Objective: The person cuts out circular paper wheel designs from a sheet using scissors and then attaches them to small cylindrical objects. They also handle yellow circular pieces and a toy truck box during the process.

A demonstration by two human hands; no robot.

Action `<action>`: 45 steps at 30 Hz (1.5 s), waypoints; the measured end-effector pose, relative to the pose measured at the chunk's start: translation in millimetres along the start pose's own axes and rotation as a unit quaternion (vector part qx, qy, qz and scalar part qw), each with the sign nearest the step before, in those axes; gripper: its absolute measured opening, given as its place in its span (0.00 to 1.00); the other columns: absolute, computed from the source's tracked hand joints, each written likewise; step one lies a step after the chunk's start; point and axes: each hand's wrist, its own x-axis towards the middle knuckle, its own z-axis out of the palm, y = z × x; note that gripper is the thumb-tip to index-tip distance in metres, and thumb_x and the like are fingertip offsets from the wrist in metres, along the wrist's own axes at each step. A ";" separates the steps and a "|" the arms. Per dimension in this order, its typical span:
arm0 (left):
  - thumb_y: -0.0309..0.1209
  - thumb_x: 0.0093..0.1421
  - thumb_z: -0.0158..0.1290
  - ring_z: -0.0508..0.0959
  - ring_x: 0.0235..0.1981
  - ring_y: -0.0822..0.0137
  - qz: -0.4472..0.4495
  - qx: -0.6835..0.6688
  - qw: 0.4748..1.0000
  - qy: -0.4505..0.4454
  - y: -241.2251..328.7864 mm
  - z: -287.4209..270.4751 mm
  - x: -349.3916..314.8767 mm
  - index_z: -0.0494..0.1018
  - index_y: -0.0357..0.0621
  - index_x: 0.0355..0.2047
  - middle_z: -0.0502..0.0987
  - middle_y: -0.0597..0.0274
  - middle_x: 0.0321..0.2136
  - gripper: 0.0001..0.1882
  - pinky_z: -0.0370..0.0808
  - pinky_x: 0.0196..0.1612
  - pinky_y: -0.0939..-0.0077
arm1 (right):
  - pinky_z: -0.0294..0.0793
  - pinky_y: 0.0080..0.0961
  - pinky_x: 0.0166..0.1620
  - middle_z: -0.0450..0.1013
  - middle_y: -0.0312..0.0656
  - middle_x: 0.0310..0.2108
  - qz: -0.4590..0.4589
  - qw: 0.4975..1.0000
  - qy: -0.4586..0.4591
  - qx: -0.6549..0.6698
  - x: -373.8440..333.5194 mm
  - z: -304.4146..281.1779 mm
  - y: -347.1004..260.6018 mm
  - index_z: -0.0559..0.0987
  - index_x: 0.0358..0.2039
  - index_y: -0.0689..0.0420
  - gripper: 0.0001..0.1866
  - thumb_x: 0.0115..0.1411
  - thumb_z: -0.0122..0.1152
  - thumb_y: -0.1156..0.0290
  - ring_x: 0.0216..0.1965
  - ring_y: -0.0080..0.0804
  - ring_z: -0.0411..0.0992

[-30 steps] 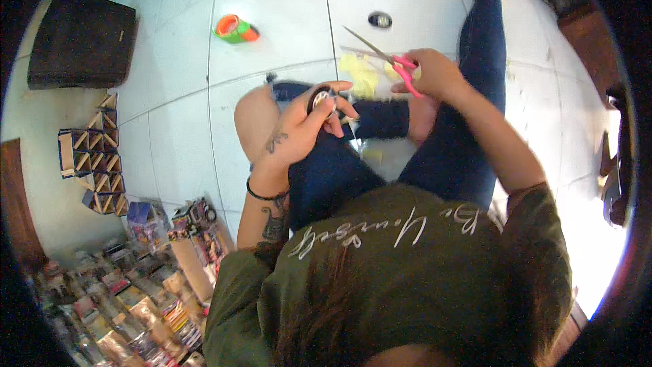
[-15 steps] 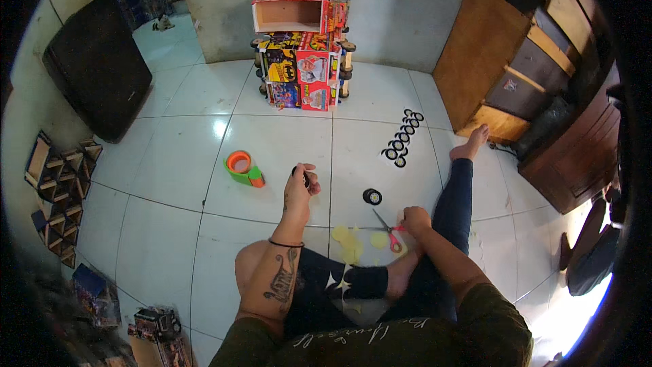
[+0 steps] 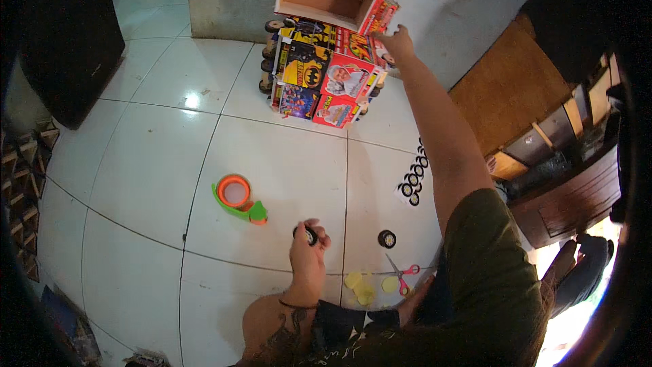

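My left hand is closed around a small black toy wheel with a pale hub, held above the tiles. Far ahead, my right hand stretches to the right side of a stack of toy truck bodies. Its fingers are spread at the red side panel, beside a wheel; whether they touch is too small to tell. Another black wheel rests on the floor, right of my left hand. Nearer to me lie pink-handled scissors with blades apart, and several yellow paper discs.
A green tape dispenser with an orange ring lies left of centre. Rows of black-and-white wheel pieces are partly hidden by my right arm. A wooden cabinet stands at right, a dark upright object at left.
My right hand has moved from beside the scissors to the truck stack. The left hand still holds its wheel. My view has shifted, so the stack looks larger and tilted.
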 end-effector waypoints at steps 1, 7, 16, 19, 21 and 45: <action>0.39 0.66 0.33 0.66 0.25 0.69 -0.030 -0.026 0.999 0.016 0.2 0.9 2.4 0.66 0.42 0.34 0.67 0.63 0.23 0.16 0.65 0.30 0.74 | 0.71 0.29 0.43 0.70 0.50 0.44 0.016 0.999 -0.007 -0.038 24.6 8.8 -5.4 0.66 0.49 0.63 0.45 0.34 0.75 0.52 0.42 0.36 0.71; 0.39 0.65 0.33 0.66 0.27 0.68 -0.120 -0.073 0.990 -0.003 0.8 -3.5 -6.9 0.65 0.41 0.36 0.67 0.64 0.22 0.15 0.63 0.36 0.72 | 0.72 0.28 0.33 0.74 0.42 0.34 -0.048 0.996 0.070 0.009 94.4 59.5 20.1 0.72 0.42 0.60 0.34 0.37 0.73 0.55 0.34 0.30 0.72; 0.37 0.65 0.33 0.66 0.28 0.69 -0.133 -0.125 0.983 -0.024 11.2 1.0 -20.1 0.65 0.41 0.37 0.67 0.64 0.24 0.15 0.62 0.38 0.74 | 0.70 0.23 0.29 0.74 0.40 0.28 0.008 0.985 0.037 0.166 103.0 77.2 20.9 0.76 0.41 0.60 0.27 0.45 0.68 0.54 0.26 0.26 0.70; 0.37 0.66 0.32 0.66 0.28 0.70 -0.099 -0.096 0.990 -0.015 8.3 -2.5 -17.6 0.65 0.41 0.37 0.67 0.65 0.23 0.15 0.63 0.38 0.74 | 0.72 0.29 0.43 0.73 0.46 0.41 -0.045 0.991 0.061 0.110 90.9 68.9 -8.2 0.76 0.43 0.57 0.27 0.46 0.66 0.54 0.39 0.34 0.73; 0.38 0.65 0.33 0.66 0.28 0.69 -0.077 -0.080 0.994 0.013 5.1 -5.7 -14.6 0.65 0.41 0.38 0.67 0.64 0.23 0.15 0.63 0.37 0.73 | 0.72 0.28 0.38 0.74 0.45 0.32 -0.045 0.985 0.156 0.066 83.8 65.0 -25.4 0.76 0.40 0.63 0.23 0.50 0.63 0.58 0.32 0.33 0.73; 0.34 0.62 0.41 0.71 0.27 0.70 0.281 0.183 0.941 0.051 77.9 -40.7 -17.5 0.66 0.40 0.39 0.71 0.62 0.27 0.12 0.69 0.35 0.78 | 0.68 0.24 0.33 0.71 0.42 0.23 -0.039 0.930 -0.267 0.251 -245.2 -171.0 20.8 0.78 0.30 0.65 0.31 0.55 0.51 0.43 0.24 0.26 0.67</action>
